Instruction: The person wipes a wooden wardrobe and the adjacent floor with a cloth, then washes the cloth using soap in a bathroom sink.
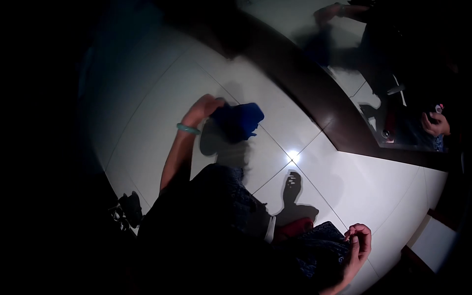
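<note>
My left hand (205, 107), with a pale green bangle at its wrist, is closed on a blue cloth (240, 121). The cloth hangs crumpled over the floor, and its exact kind is blurred. At the lower right, my right hand (360, 241) has its fingers curled towards the thumb beside my dark patterned clothing (319, 246). Whatever those fingers hold, if anything, is too small to tell. Part of a red shoe or slipper (295, 228) shows below my clothing.
Pale floor tiles (275, 98) carry a bright light spot and dark shadows. A dark-framed mirror (361, 88) at the upper right reflects a person's arm and hand. Dark footwear (130, 209) lies at the left. A white panel with a brown edge (432, 241) stands at the right.
</note>
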`<act>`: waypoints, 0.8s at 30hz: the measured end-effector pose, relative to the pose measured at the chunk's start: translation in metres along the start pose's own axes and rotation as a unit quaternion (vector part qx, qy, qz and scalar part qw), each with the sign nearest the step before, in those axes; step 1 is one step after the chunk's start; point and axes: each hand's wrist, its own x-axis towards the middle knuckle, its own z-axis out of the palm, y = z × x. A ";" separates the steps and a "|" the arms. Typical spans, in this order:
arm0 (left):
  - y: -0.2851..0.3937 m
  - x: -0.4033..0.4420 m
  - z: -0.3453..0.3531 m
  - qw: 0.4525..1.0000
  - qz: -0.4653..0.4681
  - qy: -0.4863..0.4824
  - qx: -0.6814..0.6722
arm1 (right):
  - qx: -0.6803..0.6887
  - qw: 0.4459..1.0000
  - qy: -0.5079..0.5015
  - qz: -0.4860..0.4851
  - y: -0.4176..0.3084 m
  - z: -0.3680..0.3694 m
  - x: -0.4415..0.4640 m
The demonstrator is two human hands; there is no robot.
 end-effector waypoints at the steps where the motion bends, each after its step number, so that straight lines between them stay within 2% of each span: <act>1: 0.029 -0.014 -0.021 0.987 -0.077 -0.074 0.119 | 0.000 1.000 0.011 -0.002 0.000 0.001 -0.001; 2: 0.031 -0.024 -0.032 0.991 -0.082 -0.018 0.104 | 0.001 1.000 0.007 -0.005 0.001 0.002 -0.001; 3: 0.031 -0.030 -0.035 0.965 -0.145 0.132 -0.175 | -0.005 1.000 0.014 -0.018 0.002 0.003 -0.001; 4: 0.031 -0.036 -0.038 0.837 -0.192 0.266 -0.437 | -0.010 0.999 0.021 -0.029 0.001 0.003 -0.001; 6: 0.015 -0.033 -0.055 0.701 -0.113 0.299 -0.638 | -0.006 0.999 0.023 -0.029 0.001 0.004 0.000; 7: 0.012 -0.022 -0.054 0.683 -0.109 0.380 -0.615 | -0.004 0.999 0.013 -0.031 0.002 0.002 0.001; 8: 0.010 -0.010 -0.047 0.671 -0.083 0.411 -0.611 | -0.003 0.999 0.006 -0.033 0.002 0.001 0.002; 10: -0.021 0.020 -0.028 0.715 -0.090 0.495 -0.486 | -0.016 0.999 0.021 -0.030 0.008 -0.002 0.004; 12: -0.068 0.057 0.000 0.784 -0.241 0.499 -0.279 | -0.034 0.998 0.040 -0.033 0.012 -0.008 0.005; 13: -0.087 0.073 0.020 0.838 -0.198 0.492 -0.125 | -0.038 0.997 0.058 -0.041 0.010 -0.014 0.006; 14: -0.101 0.088 0.039 0.869 -0.156 0.468 0.034 | -0.045 0.995 0.075 -0.043 0.006 -0.022 0.009; 16: -0.111 0.115 0.070 0.881 -0.108 0.447 0.114 | -0.041 0.992 0.097 -0.073 -0.004 -0.035 0.017; 17: -0.116 0.121 0.068 0.919 -0.151 0.320 0.173 | -0.039 0.987 0.139 -0.073 -0.006 -0.035 0.012; 18: -0.119 0.127 0.073 0.921 -0.149 0.320 0.168 | -0.038 0.980 0.180 -0.071 -0.008 -0.037 0.009; 19: -0.124 0.134 0.080 0.903 -0.112 0.284 0.302 | -0.041 0.980 0.181 -0.073 -0.008 -0.038 0.005; 20: -0.124 0.139 0.083 0.866 -0.073 0.244 0.430 | -0.065 0.966 0.246 -0.037 -0.007 -0.038 0.000; 21: -0.124 0.144 0.083 0.879 -0.069 0.192 0.432 | -0.088 0.948 0.307 0.001 -0.006 -0.041 -0.002; 24: -0.136 0.168 0.075 0.895 -0.090 0.206 0.385 | -0.113 0.937 0.329 0.035 0.000 -0.046 -0.001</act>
